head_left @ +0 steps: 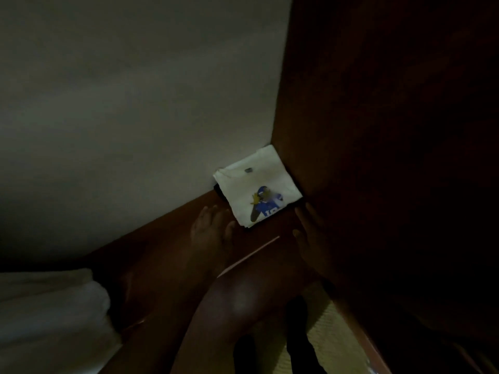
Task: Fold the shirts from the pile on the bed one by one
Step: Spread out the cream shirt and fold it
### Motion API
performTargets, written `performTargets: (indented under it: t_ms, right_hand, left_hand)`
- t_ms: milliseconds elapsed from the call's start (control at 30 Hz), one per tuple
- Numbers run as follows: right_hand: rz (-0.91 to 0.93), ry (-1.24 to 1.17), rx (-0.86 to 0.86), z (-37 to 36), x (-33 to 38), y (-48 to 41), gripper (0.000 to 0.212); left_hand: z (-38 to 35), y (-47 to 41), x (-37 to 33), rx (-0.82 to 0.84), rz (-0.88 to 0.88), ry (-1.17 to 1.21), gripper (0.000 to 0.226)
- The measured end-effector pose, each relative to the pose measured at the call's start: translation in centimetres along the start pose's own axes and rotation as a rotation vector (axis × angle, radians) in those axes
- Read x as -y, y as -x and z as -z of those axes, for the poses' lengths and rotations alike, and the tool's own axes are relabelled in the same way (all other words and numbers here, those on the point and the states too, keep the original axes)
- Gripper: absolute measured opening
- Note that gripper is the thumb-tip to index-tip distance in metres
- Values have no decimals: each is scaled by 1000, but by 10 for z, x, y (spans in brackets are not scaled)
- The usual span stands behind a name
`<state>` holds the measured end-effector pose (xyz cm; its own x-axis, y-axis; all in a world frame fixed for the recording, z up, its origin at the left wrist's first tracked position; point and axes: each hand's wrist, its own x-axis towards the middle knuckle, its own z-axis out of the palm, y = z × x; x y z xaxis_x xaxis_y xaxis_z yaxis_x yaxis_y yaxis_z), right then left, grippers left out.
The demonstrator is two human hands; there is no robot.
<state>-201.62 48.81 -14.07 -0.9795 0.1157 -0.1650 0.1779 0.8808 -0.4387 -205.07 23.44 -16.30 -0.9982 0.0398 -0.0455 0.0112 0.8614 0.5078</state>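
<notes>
Folded white shirt (256, 182): flat, roughly square, smooth fabric with a blue player print. It lies in the corner of a brown wooden ledge (167, 238), against the pale wall (135, 103). Left hand (213, 228) and right hand (310, 233) flank its near edges, fingers (209, 215) straight and holding nothing. The frame is dim, so contact is unclear.

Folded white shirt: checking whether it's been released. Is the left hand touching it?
Cannot tell. Head view: left hand lies beside the folded white shirt, but the dim, blurred frame shows neither contact nor gap.
</notes>
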Motion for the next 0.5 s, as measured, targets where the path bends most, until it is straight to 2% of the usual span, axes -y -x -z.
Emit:
performTargets:
  t_ms: [167, 300, 367, 500]
  right_hand:
    - [-78, -94, -146, 75, 16, 81, 55]
    - [-181, -205, -180, 127, 11, 147, 51]
    - [-197, -240, -202, 138, 0, 181, 54]
    - [-357, -293, -275, 170, -34, 260, 54]
  left_hand:
    - [62, 37, -60, 67, -169, 80, 52]
    - [93, 68, -128, 91, -283, 184, 41]
    - [94, 84, -159, 133, -357, 232, 41]
    - [79, 122, -234, 224, -547, 259, 37]
